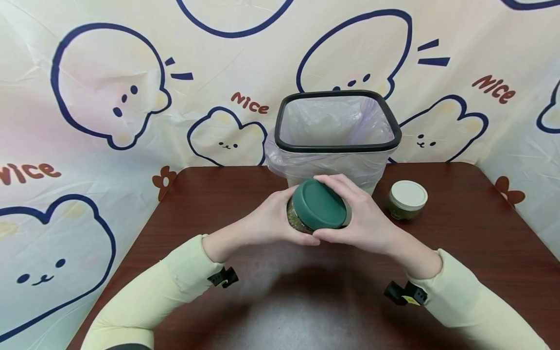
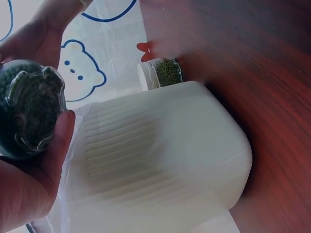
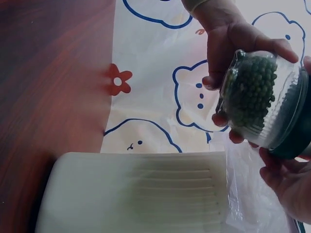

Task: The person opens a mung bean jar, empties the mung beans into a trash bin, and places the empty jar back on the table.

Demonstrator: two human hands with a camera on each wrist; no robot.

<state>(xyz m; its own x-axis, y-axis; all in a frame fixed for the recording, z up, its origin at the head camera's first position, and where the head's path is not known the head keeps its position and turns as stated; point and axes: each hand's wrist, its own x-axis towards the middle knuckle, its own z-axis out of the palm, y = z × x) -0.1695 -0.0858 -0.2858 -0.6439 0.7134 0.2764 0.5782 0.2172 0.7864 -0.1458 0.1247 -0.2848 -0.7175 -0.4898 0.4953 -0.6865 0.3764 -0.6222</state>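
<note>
Both hands hold a clear jar (image 3: 252, 92) of small green beans, raised above the table in front of the bin. Its dark green lid (image 1: 321, 201) faces up and toward the head camera, tilted a little to the right. My left hand (image 1: 273, 218) grips the glass body from the left side. Curled round the lid from the right is my right hand (image 1: 365, 214). In the left wrist view, the jar's base (image 2: 36, 107) faces that camera, with the left thumb against its edge.
Behind the hands stands a pale bin (image 2: 170, 145) with a black rim (image 1: 339, 148) and a thin plastic liner (image 1: 280, 158). To its right on the brown table (image 1: 210, 194), a second jar of green beans has a white lid (image 1: 409, 194). A printed cloth hangs behind.
</note>
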